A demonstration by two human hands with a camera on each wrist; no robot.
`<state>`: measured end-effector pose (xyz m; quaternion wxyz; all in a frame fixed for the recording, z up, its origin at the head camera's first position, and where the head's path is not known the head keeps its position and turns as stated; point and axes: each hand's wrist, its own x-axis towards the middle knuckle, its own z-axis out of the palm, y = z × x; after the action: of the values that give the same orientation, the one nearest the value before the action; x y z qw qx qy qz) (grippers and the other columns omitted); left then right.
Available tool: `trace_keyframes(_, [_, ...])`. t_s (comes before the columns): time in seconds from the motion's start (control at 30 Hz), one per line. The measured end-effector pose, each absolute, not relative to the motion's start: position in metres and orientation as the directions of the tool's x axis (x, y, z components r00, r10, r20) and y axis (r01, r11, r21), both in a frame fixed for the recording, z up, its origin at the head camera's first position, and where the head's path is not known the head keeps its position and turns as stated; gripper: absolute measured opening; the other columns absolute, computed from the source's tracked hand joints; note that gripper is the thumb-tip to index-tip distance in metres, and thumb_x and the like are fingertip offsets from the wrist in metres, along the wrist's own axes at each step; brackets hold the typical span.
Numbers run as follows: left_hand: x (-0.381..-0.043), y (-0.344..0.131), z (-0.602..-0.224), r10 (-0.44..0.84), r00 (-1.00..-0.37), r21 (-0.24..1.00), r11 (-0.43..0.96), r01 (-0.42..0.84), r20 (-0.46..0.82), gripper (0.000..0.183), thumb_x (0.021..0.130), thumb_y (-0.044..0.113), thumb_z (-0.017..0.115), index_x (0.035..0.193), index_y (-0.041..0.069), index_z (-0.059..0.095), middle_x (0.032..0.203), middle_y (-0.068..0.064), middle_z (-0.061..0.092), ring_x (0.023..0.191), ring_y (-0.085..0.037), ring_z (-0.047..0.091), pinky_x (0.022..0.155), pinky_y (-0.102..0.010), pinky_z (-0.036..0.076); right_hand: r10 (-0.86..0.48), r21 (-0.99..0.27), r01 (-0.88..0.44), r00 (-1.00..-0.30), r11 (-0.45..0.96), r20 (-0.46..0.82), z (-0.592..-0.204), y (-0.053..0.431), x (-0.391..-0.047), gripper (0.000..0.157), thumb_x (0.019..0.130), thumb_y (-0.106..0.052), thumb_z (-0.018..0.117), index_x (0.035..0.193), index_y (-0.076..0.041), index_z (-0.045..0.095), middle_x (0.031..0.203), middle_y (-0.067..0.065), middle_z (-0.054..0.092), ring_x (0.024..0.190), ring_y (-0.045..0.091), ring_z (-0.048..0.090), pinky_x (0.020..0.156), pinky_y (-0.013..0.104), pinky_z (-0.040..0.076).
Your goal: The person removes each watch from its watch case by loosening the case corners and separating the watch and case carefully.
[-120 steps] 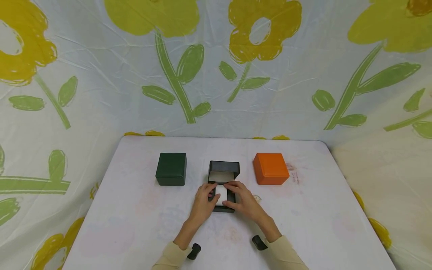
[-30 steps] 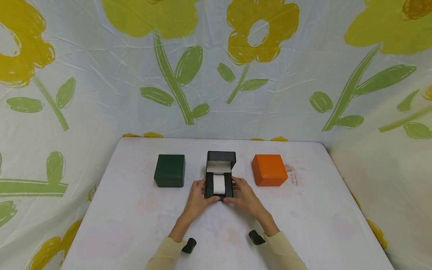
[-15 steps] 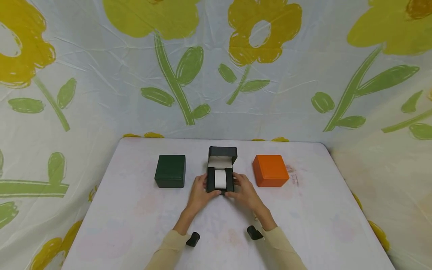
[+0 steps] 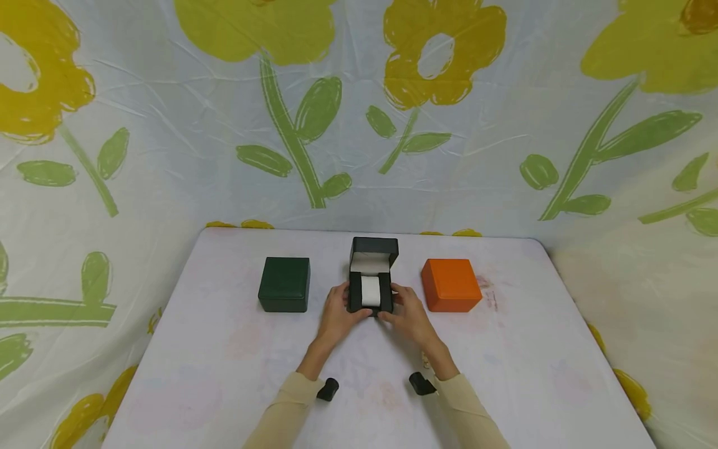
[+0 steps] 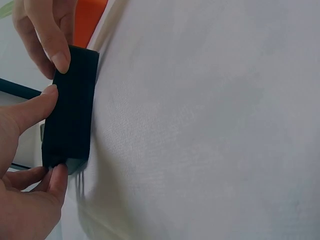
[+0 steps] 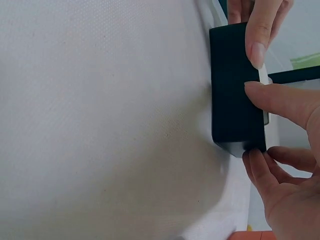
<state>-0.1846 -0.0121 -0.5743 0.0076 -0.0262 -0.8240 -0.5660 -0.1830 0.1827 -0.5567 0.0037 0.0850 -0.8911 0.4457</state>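
Note:
A black watch box (image 4: 355, 293) stands with its lid (image 4: 374, 246) raised, in the middle of the head view. A white cushion (image 4: 371, 291) sits inside. My left hand (image 4: 338, 317) grips the box's left side, thumb on the front wall. On the opposite side my right hand (image 4: 412, 316) holds it the same way. Both wrist views show the dark front wall (image 5: 75, 105) between the two thumbs, fingers bent at the ends. Whether the box touches the table cannot be told. Beside my right wrist lies a small gold-toned thing (image 4: 425, 360), partly hidden.
A closed green box (image 4: 283, 284) stands left of the black box, a closed orange box (image 4: 451, 285) right of it. All are on a white-covered table (image 4: 224, 374). Behind the table's far edge hangs a flower-print cloth (image 4: 477, 168).
Both hands have moved from the white cushion to the sides of the watch box. The box has shifted away, toward the table's far edge, its lid still raised.

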Motion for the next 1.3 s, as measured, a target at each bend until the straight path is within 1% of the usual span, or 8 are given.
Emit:
trace_keyframes(0.23, [-0.188,-0.010,-0.574,0.036,-0.998,0.924,0.379,0.058,0.048,0.082,0.081,0.017,0.090,0.146,-0.007,0.047,0.132,-0.021,0.054,0.114,-0.035,0.058,0.098,-0.048,0.050,-0.131,-0.789,-0.167,-0.985,0.591,0.110,-0.560,0.184,-0.186,0.073,0.080,0.003,0.086,0.140,0.016,0.049,0.128,0.032,0.054,0.112,0.045,0.064,0.100,0.053,0.051])
trace_keyframes(0.4, [-0.187,-0.009,-0.571,0.037,-0.998,0.919,0.390,0.058,0.047,0.082,0.082,0.015,0.089,0.147,-0.008,0.046,0.132,-0.023,0.054,0.113,-0.035,0.057,0.098,-0.048,0.050,-0.128,-0.797,-0.181,-0.983,0.576,0.130,-0.560,0.182,-0.185,0.071,0.079,0.005,0.085,0.139,0.016,0.049,0.127,0.033,0.054,0.112,0.046,0.063,0.099,0.053,0.051])
trace_keyframes(0.67, [-0.184,-0.011,-0.570,0.045,-0.996,0.909,0.407,0.084,0.072,0.077,0.086,0.014,0.085,0.147,-0.010,0.044,0.132,-0.026,0.052,0.115,-0.038,0.057,0.097,-0.049,0.051,-0.130,-0.801,-0.208,-0.978,0.562,0.162,-0.561,0.179,-0.181,0.067,0.081,0.006,0.084,0.138,0.014,0.051,0.128,0.034,0.052,0.112,0.047,0.061,0.098,0.053,0.052])
trace_keyframes(0.77, [-0.182,-0.014,-0.570,0.038,-0.993,0.908,0.403,0.115,0.109,0.069,0.090,0.012,0.081,0.145,-0.011,0.047,0.129,-0.026,0.054,0.112,-0.037,0.059,0.094,-0.048,0.052,-0.133,-0.787,-0.245,-0.970,0.567,0.206,-0.558,0.178,-0.180,0.060,0.083,0.005,0.082,0.135,0.014,0.053,0.126,0.033,0.054,0.110,0.047,0.061,0.096,0.054,0.053])
trace_keyframes(0.87, [-0.181,-0.016,-0.568,0.016,-0.986,0.906,0.392,0.161,0.168,0.054,0.093,0.009,0.076,0.137,-0.011,0.053,0.121,-0.024,0.057,0.104,-0.036,0.060,0.089,-0.046,0.054,-0.126,-0.761,-0.280,-0.959,0.585,0.255,-0.555,0.176,-0.179,0.048,0.087,0.002,0.079,0.129,0.012,0.058,0.123,0.030,0.058,0.109,0.045,0.062,0.094,0.054,0.054])
trace_keyframes(0.97, [-0.180,-0.019,-0.566,-0.007,-0.979,0.909,0.372,0.186,0.203,0.038,0.095,0.007,0.073,0.128,-0.009,0.061,0.113,-0.022,0.060,0.097,-0.035,0.060,0.084,-0.045,0.054,-0.103,-0.750,-0.300,-0.949,0.589,0.299,-0.550,0.173,-0.178,0.036,0.090,0.001,0.077,0.123,0.009,0.064,0.120,0.026,0.063,0.109,0.041,0.063,0.094,0.052,0.055])
trace_keyframes(1.17, [-0.180,-0.025,-0.559,-0.051,-0.969,0.907,0.366,0.208,0.243,0.013,0.097,0.006,0.070,0.107,-0.001,0.070,0.100,-0.013,0.064,0.087,-0.026,0.061,0.076,-0.033,0.053,-0.052,-0.754,-0.367,-0.912,0.544,0.406,-0.544,0.167,-0.180,0.016,0.091,0.004,0.074,0.105,0.005,0.069,0.103,0.018,0.069,0.096,0.032,0.066,0.088,0.051,0.057])
trace_keyframes(1.3, [-0.179,-0.030,-0.554,-0.077,-0.964,0.903,0.374,0.210,0.256,0.005,0.096,0.005,0.071,0.099,0.001,0.071,0.093,-0.007,0.065,0.083,-0.021,0.060,0.073,-0.027,0.050,-0.045,-0.753,-0.402,-0.894,0.521,0.447,-0.540,0.159,-0.180,0.009,0.090,0.004,0.074,0.099,0.003,0.069,0.096,0.014,0.069,0.089,0.029,0.066,0.085,0.050,0.058])
